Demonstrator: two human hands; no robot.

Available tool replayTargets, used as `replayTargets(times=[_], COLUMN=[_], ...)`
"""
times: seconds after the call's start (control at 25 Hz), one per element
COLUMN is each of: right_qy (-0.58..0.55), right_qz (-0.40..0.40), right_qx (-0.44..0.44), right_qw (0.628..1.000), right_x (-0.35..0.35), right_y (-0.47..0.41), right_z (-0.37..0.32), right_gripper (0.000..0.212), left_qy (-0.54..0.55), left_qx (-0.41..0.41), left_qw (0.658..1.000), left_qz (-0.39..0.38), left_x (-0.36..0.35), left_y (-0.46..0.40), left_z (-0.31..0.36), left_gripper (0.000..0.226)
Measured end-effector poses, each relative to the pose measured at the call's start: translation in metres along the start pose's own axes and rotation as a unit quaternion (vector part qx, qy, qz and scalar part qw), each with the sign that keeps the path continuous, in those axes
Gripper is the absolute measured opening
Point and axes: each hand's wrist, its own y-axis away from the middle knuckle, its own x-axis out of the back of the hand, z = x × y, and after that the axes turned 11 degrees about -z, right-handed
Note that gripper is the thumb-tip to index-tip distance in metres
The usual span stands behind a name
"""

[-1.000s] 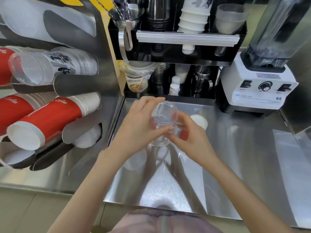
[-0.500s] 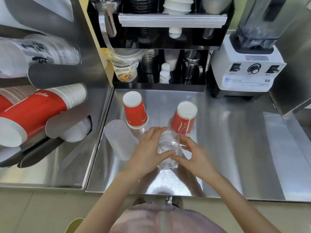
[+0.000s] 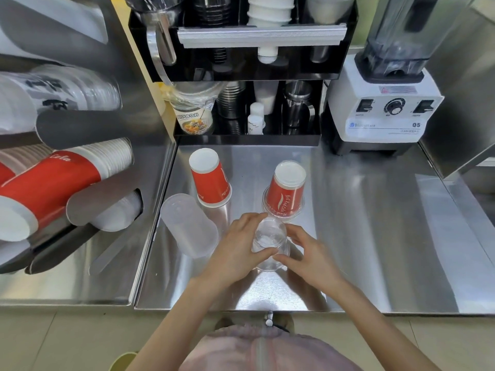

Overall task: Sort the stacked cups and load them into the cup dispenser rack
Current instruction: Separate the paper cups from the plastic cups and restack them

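Left hand (image 3: 237,250): wrapped round the left side of the clear cup (image 3: 270,243), thumb across the front, fingers curled behind. Prob. steadying it so the right can work it free or set it down.
Rack (image 3: 80,129): far left, well apart from the hands. Tubes lie slanted, cups base-out twd the person, so one pulls off at a time. Top tube has printed clear cups, lower ones red and white.
Red cup stack in rack (image 3: 53,183): long sleeve of nested cups, sticks out of its tube w/ white rims showing.
Frosted cup (image 3: 188,226): upside down on the surface, just beside the left hand, leaning a bit. Looks sorted out on its own, one type per spot.
Red cup (image 3: 210,178): upside down, behind the frosted one, nearly touching it.
Clear cup: upside down betw. both hands, near front edge of the surface (image 3: 375,236). Can't tell if one cup or several nested, nor if its rim rests on the surface.
Red cup in clear cup (image 3: 286,191): upside down just behind the hands, clear shell over the red, so still mixed; prob. needs splitting.
Right hand (image 3: 308,253): fingertips pinch the right side and lower rim of the clear cup, thumb in front.
Blender (image 3: 385,103): back right, not part of this.
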Motion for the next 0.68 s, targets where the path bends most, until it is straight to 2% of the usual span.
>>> replayTargets(times=[0.16,0.28,0.36,0.44,0.56,0.68], right_qy=[-0.002,0.043,0.043,0.020,0.011,0.017], right_qz=[-0.010,-0.029,0.010,0.085,0.183,0.164], right_qx=[-0.004,0.023,0.046,0.060,0.078,0.063], right_qw=[1.000,0.998,0.998,0.994,0.980,0.984], right_x=[0.002,0.008,0.018,0.030,0.048,0.058], right_y=[0.003,0.010,0.012,0.006,-0.015,-0.039], right_z=[0.002,0.003,0.004,0.001,-0.008,-0.018], right_gripper=[0.059,0.061,0.057,0.051,0.048,0.064], left_qy=[0.010,0.050,0.083,0.094,0.081,0.045], left_qx=[-0.010,-0.017,-0.006,-0.001,0.022,0.065], left_qw=[1.000,0.998,0.993,0.989,0.994,0.996], left_qz=[-0.008,0.041,0.089,0.110,0.067,-0.033], left_x=[0.000,0.008,0.017,0.024,0.025,0.018], left_y=[-0.001,-0.002,-0.007,-0.016,-0.040,-0.067], left_z=[0.002,0.003,0.002,0.001,-0.002,-0.012], left_gripper=[0.064,0.052,0.044,0.042,0.054,0.073])
